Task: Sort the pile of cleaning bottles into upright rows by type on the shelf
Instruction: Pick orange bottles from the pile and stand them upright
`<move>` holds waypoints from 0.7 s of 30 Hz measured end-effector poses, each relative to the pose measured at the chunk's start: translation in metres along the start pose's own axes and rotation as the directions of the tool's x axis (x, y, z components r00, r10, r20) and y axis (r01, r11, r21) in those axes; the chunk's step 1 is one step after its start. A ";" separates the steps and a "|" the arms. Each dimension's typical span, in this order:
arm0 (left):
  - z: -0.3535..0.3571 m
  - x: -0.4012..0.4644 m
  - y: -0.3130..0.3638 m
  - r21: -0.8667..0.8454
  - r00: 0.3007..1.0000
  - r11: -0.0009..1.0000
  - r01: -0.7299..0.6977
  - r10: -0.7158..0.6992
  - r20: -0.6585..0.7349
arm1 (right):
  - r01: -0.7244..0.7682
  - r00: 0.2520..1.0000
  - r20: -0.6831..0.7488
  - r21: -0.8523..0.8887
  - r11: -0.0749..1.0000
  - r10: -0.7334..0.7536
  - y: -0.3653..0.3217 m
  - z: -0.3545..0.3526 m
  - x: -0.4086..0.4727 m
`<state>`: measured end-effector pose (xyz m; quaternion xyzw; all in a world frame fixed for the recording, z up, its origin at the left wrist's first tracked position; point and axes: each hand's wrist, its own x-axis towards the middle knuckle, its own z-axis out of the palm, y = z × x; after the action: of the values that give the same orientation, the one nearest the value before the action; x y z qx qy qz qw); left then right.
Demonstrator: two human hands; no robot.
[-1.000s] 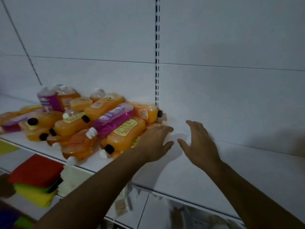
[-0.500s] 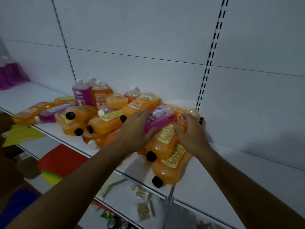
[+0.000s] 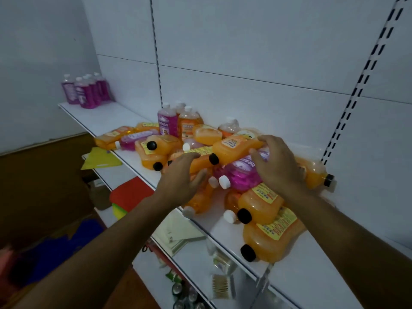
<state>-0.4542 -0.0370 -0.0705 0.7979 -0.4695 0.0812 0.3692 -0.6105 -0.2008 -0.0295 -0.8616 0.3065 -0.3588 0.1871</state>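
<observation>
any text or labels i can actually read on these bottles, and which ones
None can be read as text.
Yellow labels on the lying orange bottles: printed characters, too blurred.
White label on the lying purple bottle: characters, blurred.
Labels on the upright purple bottles at the far end: too small.

head cam | worn view, looking forward-down and leftward along shelf (image 3: 124,118) | close over bottle pile (image 3: 200,150) | single view
</observation>
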 end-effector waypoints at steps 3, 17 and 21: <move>-0.011 0.013 -0.024 0.003 0.999 1.000 0.030 -0.030 -0.022 | 0.019 1.000 0.015 -0.013 1.000 -0.019 -0.019 0.008 0.020; -0.007 0.145 -0.127 -0.186 0.980 0.977 -0.101 0.130 0.151 | -0.082 0.993 0.061 -0.279 0.957 0.102 -0.072 0.092 0.106; 0.003 0.165 -0.134 -0.231 0.949 0.965 -0.120 0.180 0.260 | -0.154 0.969 0.127 -0.365 0.918 0.213 -0.083 0.113 0.122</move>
<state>-0.2564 -0.1138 -0.0626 0.7190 -0.5825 -0.0547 0.3751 -0.4275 -0.2081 0.0006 -0.8751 0.4289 -0.2065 0.0872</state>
